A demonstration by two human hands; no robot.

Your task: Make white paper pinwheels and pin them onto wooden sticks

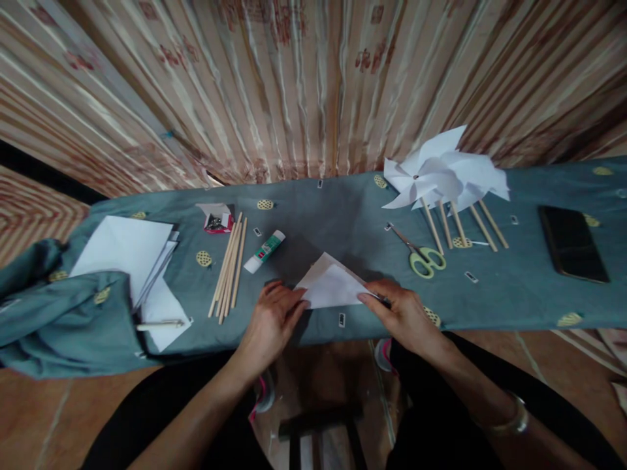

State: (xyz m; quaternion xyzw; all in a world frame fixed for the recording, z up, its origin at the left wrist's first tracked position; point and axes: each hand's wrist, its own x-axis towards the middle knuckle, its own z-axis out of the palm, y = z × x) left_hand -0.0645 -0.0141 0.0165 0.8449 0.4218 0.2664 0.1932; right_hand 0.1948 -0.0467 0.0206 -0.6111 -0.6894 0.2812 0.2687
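Observation:
A white sheet of paper [334, 286], folded into a triangle, lies near the table's front edge with its peak pointing away from me. My left hand [277, 310] pinches its left corner between thumb and fingers. At the opposite corner, my right hand [394, 310] grips the paper the same way; something dark shows by its fingers, too small to make out. A glue stick [265, 251] with a green label rests beyond my left hand. Green-handled scissors [421, 256] lie beyond my right hand, blades slightly apart.
Wooden sticks [229, 267] and a small red box of metal pins [218, 220] sit to the left. Farther left are stacked white papers [125, 251] and a pen [160, 324]. Several paper pinwheels [435, 176] lie at back right, near a black phone [572, 243]. A curtain [313, 91] hangs behind.

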